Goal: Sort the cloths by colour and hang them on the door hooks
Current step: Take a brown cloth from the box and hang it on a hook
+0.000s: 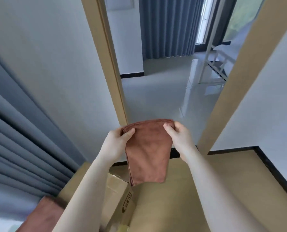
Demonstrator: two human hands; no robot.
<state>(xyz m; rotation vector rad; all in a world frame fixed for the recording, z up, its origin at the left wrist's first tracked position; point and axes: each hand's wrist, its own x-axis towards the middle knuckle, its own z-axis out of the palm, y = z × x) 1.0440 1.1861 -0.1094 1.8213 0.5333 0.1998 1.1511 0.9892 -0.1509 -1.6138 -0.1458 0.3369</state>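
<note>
Left hand (118, 141) and right hand (179, 136): each pinches an upper corner of the brown cloth (147, 154), thumb on the near face and fingers curled behind. Neither hand holds anything else.

Door frame (109, 64): taken as reference. Its left post runs from the top of view down to a point just beside the left hand.

Curtain (22, 131): grey, pleated, well to the left of the door frame.

Cardboard box (121, 195): open, below the foot of the door frame and under the held cloth.

Brown cloth: appears folded double and hangs just right of the door frame's foot. Its top edge is stretched level from hand to hand and its long axis drops straight down toward the box. The cloth lies between the hands. The left hand is nearer the frame.

Second brown cloth (44, 215): low and left of the door frame, beside the box.

Door hooks: not in view. Judgement: hanging not yet done, and its direction cannot be determined.
</note>
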